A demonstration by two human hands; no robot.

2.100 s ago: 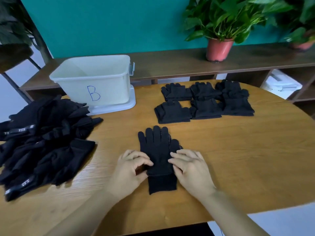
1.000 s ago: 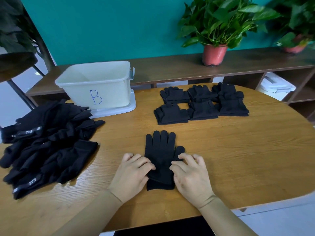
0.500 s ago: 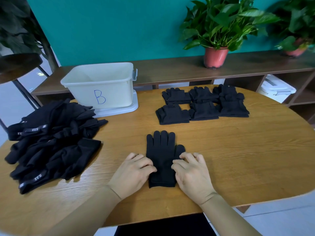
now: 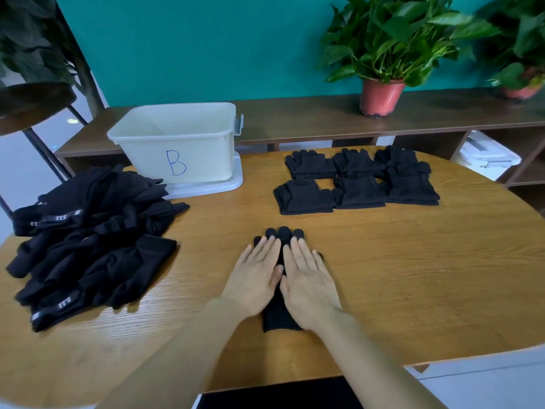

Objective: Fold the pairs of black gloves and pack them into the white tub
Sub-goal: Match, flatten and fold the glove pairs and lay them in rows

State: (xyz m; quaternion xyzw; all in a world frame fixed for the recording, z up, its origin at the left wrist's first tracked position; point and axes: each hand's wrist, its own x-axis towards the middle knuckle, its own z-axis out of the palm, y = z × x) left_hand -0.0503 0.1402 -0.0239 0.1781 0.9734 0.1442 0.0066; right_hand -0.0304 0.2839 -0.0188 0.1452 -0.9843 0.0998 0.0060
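In front of us, left hand: flat and palm down, fingers straight and close together, pressing on the left half of the glove pair; it grips nothing.
Right hand: also flat and palm down with straight fingers, pressing on the right half; its thumb side touches our left hand.
Glove pair: we see it lying lengthwise on the table, black fingertips showing beyond our own and the cuff toward us between our wrists.
Loose gloves: an untidy black heap at our left, well apart from the hands; some cuffs carry small white lettering.
Folded pairs: black bundles in two rows of three, touching one another, beyond the hands and to the right.
White tub: upright and open at the table's far left, behind the heap, with a blue B on its near wall; it stands on a white lid.
Shelf: dark wood behind the table, against a teal wall, bearing a potted plant.
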